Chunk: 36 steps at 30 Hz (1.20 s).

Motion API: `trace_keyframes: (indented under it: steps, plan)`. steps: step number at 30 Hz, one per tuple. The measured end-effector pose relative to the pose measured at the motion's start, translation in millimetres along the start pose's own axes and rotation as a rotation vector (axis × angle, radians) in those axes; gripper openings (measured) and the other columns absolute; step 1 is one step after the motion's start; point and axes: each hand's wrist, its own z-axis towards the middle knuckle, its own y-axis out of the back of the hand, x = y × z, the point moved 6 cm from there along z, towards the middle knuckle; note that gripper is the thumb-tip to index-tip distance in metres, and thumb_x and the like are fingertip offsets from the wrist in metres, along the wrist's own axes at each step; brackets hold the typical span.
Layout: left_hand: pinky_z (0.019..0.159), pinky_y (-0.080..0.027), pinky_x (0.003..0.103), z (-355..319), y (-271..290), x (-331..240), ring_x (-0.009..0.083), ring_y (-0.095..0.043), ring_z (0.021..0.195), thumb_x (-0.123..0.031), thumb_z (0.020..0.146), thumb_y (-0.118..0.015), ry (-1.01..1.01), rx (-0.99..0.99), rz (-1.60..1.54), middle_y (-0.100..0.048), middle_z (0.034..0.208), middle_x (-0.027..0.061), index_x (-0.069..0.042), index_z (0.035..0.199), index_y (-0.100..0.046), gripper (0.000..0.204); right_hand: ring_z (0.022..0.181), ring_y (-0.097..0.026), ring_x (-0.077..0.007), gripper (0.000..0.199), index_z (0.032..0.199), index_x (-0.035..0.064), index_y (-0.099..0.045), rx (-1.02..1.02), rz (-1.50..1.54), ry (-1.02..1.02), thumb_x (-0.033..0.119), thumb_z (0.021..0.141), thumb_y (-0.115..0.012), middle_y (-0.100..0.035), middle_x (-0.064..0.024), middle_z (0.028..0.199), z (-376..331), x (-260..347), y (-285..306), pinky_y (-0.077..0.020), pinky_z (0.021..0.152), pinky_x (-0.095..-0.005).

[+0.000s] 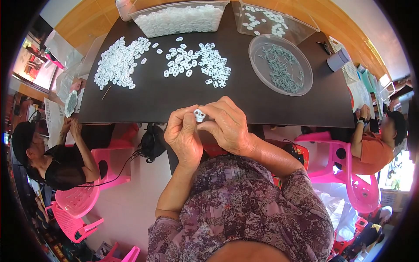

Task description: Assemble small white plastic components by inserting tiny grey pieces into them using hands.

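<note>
My left hand [183, 135] and my right hand [227, 124] meet just in front of the near edge of a dark table [152, 98]. Between their fingertips they pinch one small white plastic piece [199, 115] with two holes. On the table beyond lie loose piles of the same white pieces, one at the left [118, 61] and one in the middle [198, 61]. A round clear dish [305, 85] at the right holds small grey-green pins [281, 67].
Two clear bins stand at the table's far edge, one full of white pieces [179, 19], one with few [273, 22]. A person in black [56, 166] sits at the left, another in orange [371, 148] at the right, on pink plastic chairs [340, 166].
</note>
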Motion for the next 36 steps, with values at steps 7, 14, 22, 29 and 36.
trace_keyframes:
  steps: [7, 14, 22, 29, 36]
  plan:
    - [0.075, -0.044, 0.023, -1.7, -8.1, -4.7, 0.0099, -0.055, 0.08, -0.014, 0.089, -0.06, -0.017, -0.059, 0.019, -0.06, 0.089, 0.0051, 0.003, 0.098, -0.058, 0.02, 0.07, -0.055, -0.0235, 0.038, 0.1, -0.0008, -0.059, -0.037, -0.04, -0.001, 0.001, 0.065, -0.073, -0.061, -0.0099, 0.086, -3.6, -2.4, 0.2, -0.0455, 0.059, -0.0312]
    - [0.075, -0.044, 0.023, -5.7, -7.6, -6.9, 0.0097, -0.053, 0.082, -0.013, 0.089, -0.058, -0.063, -0.011, 0.041, -0.059, 0.092, 0.005, 0.003, 0.098, -0.058, 0.018, 0.068, -0.055, -0.0229, 0.036, 0.099, -0.0008, -0.059, -0.077, -0.006, -0.01, 0.004, 0.067, -0.074, -0.062, -0.0099, 0.085, -4.4, 0.6, 1.9, -0.0454, 0.059, -0.0304]
    - [0.071, -0.038, 0.019, -7.2, -12.6, -10.2, 0.0059, -0.045, 0.076, -0.013, 0.09, -0.058, -0.145, -0.015, 0.077, -0.052, 0.083, -0.0004, 0.001, 0.096, -0.058, 0.015, 0.068, -0.055, -0.0227, 0.034, 0.098, -0.0016, -0.059, -0.09, 0.013, -0.02, 0.005, 0.068, -0.072, -0.062, -0.0107, 0.085, -7.2, 2.0, -0.3, -0.0451, 0.059, -0.0302]
    - [0.071, -0.04, 0.02, -11.3, -9.9, -11.5, 0.0059, -0.047, 0.077, -0.013, 0.092, -0.056, -0.13, -0.046, 0.115, -0.053, 0.085, 0.001, 0.002, 0.098, -0.057, 0.016, 0.069, -0.055, -0.022, 0.035, 0.101, -0.0019, -0.058, -0.064, 0.043, -0.02, 0.005, 0.069, -0.072, -0.061, -0.0111, 0.088, -6.0, 5.2, -2.8, -0.0459, 0.06, -0.0302]
    - [0.076, -0.041, 0.024, -13.6, -12.0, -17.5, 0.0088, -0.048, 0.082, -0.015, 0.091, -0.056, -0.163, -0.021, 0.126, -0.054, 0.089, 0.0027, 0.001, 0.096, -0.056, 0.017, 0.069, -0.055, -0.0226, 0.033, 0.1, -0.0015, -0.057, -0.075, 0.037, 0.008, 0.006, 0.071, -0.071, -0.06, -0.0117, 0.086, -8.4, 4.0, -6.2, -0.0462, 0.059, -0.0305]
